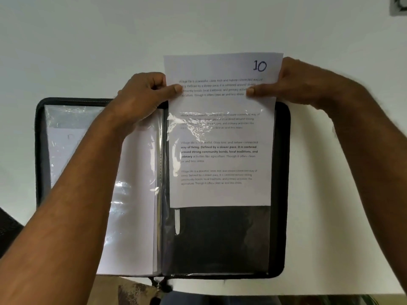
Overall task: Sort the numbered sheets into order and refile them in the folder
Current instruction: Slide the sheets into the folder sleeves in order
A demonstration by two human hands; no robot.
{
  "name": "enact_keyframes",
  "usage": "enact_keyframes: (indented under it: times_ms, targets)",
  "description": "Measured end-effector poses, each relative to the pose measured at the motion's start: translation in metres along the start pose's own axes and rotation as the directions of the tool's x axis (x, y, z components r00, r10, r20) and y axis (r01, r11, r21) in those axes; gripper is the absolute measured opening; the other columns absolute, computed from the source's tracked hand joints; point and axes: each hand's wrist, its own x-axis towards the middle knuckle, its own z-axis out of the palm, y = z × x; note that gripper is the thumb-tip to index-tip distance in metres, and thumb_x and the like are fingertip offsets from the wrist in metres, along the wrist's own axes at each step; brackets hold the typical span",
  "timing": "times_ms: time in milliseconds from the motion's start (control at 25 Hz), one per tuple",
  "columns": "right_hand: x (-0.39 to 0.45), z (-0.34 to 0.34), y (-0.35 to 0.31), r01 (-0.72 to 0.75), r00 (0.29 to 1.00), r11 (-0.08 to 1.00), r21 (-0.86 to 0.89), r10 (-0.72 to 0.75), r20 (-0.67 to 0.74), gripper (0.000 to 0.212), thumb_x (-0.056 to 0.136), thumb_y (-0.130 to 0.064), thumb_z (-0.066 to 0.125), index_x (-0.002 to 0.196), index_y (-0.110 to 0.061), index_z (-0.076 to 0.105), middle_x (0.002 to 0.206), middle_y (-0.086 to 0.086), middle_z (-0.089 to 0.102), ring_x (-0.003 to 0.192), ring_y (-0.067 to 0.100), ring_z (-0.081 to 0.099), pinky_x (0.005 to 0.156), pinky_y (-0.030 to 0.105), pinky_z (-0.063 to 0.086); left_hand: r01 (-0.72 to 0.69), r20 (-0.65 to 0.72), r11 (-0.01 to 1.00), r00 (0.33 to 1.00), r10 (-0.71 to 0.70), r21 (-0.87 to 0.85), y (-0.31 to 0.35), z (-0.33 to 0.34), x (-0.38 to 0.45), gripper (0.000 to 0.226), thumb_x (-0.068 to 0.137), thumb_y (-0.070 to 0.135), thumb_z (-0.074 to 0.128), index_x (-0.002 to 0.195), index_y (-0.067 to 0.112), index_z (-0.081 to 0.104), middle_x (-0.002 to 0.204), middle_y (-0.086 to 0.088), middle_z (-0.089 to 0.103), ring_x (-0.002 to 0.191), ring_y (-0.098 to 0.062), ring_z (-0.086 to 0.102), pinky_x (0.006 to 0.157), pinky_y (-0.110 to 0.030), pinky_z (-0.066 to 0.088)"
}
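A black zip folder [283, 194] lies open on the white table, with clear plastic sleeves on both sides. A white printed sheet marked "10" [222, 137] sits partway inside the right-hand sleeve, its top sticking out past the folder's far edge. My left hand [145, 93] pinches the sheet's left edge near the top, thumb on the text. On the opposite edge my right hand [293, 82] pinches at the same height. The left-hand sleeves [136, 194] hold other white sheets, partly hidden by my left forearm.
The white table [341, 194] extends around the folder, and its near edge runs along the bottom. A dark object [399, 6] shows at the top right corner. The folder's zip pull [158, 285] hangs over the near table edge.
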Motion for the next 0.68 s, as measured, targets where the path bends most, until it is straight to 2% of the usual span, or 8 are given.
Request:
enact_keyframes:
  times_ms: [80, 160, 240, 360, 480, 600, 680]
  targets:
    - [0.001, 0.002, -0.003, 0.003, 1.0, 1.0, -0.016, -0.003, -0.019, 0.046, 0.087, -0.047, 0.076, 0.126, -0.024, 0.07, 0.117, -0.005, 0.076, 0.106, 0.019, 0.072, 0.101, 0.041, 0.055, 0.012, -0.01, 1.0, 1.0, -0.012, 0.017, -0.002, 0.0, 0.001, 0.03, 0.09, 0.041, 0.078, 0.099, 0.011, 0.077, 0.099, -0.004, 0.08, 0.087, -0.025, 0.075, 0.08, -0.04, 0.057]
    - [0.002, 0.004, -0.004, 0.055, 0.99, 0.998, 0.035, -0.05, -0.129, 0.034, 0.092, -0.045, 0.073, 0.113, -0.018, 0.073, 0.108, -0.001, 0.076, 0.097, 0.02, 0.073, 0.09, 0.034, 0.055, 0.02, 0.004, 0.998, 1.0, -0.021, 0.062, -0.001, 0.002, 0.002, 0.015, 0.09, 0.035, 0.08, 0.085, 0.021, 0.078, 0.083, 0.015, 0.078, 0.072, -0.005, 0.07, 0.068, -0.027, 0.05]
    - [0.001, 0.004, -0.007, 0.093, 0.98, 0.994, 0.062, -0.08, -0.183, 0.024, 0.097, -0.04, 0.07, 0.107, -0.019, 0.074, 0.101, -0.004, 0.076, 0.092, 0.012, 0.072, 0.082, 0.028, 0.053, 0.005, 0.03, 0.996, 1.0, -0.008, 0.092, 0.002, 0.002, 0.002, 0.014, 0.089, 0.03, 0.081, 0.079, 0.023, 0.075, 0.074, 0.019, 0.073, 0.059, 0.004, 0.062, 0.056, -0.019, 0.046]
    - [0.002, 0.002, -0.011, 0.065, 0.995, 0.995, -0.076, -0.07, -0.068, 0.017, 0.098, -0.033, 0.069, 0.102, -0.019, 0.077, 0.096, -0.006, 0.077, 0.089, 0.007, 0.071, 0.083, 0.027, 0.053, -0.024, 0.029, 0.998, 0.999, 0.022, 0.065, 0.001, -0.001, 0.002, 0.021, 0.091, 0.032, 0.079, 0.084, 0.014, 0.071, 0.079, 0.004, 0.066, 0.055, -0.004, 0.055, 0.052, -0.019, 0.04]
    - [0.002, 0.0, -0.015, 0.029, 0.997, 0.977, -0.213, -0.013, 0.077, 0.011, 0.095, -0.03, 0.073, 0.095, -0.02, 0.079, 0.092, -0.002, 0.078, 0.084, 0.009, 0.07, 0.085, 0.032, 0.053, -0.049, -0.021, 0.996, 0.998, 0.051, 0.074, -0.006, -0.001, 0.003, 0.028, 0.091, 0.037, 0.078, 0.074, 0.022, 0.062, 0.074, -0.001, 0.055, 0.064, -0.014, 0.048, 0.061, -0.028, 0.037]
    - [0.005, 0.004, -0.024, 0.057, 0.997, 0.979, -0.197, -0.046, 0.059, 0.009, 0.094, -0.028, 0.074, 0.099, -0.021, 0.079, 0.091, -0.004, 0.078, 0.08, 0.003, 0.068, 0.079, 0.024, 0.05, -0.03, -0.009, 0.991, 0.999, 0.032, 0.131, -0.006, -0.002, 0.003, 0.027, 0.091, 0.035, 0.078, 0.07, 0.024, 0.066, 0.07, 0.004, 0.055, 0.053, -0.011, 0.044, 0.053, -0.024, 0.034]
    - [0.009, 0.01, -0.03, 0.077, 0.996, 0.977, -0.199, -0.067, 0.058, 0.009, 0.095, -0.026, 0.073, 0.101, -0.022, 0.078, 0.092, -0.006, 0.078, 0.081, 0.003, 0.07, 0.079, 0.023, 0.052, -0.061, 0.034, 0.982, 0.998, 0.056, 0.18, -0.005, -0.002, 0.002, 0.026, 0.09, 0.033, 0.079, 0.072, 0.019, 0.068, 0.077, 0.001, 0.055, 0.059, -0.015, 0.047, 0.056, -0.025, 0.037]
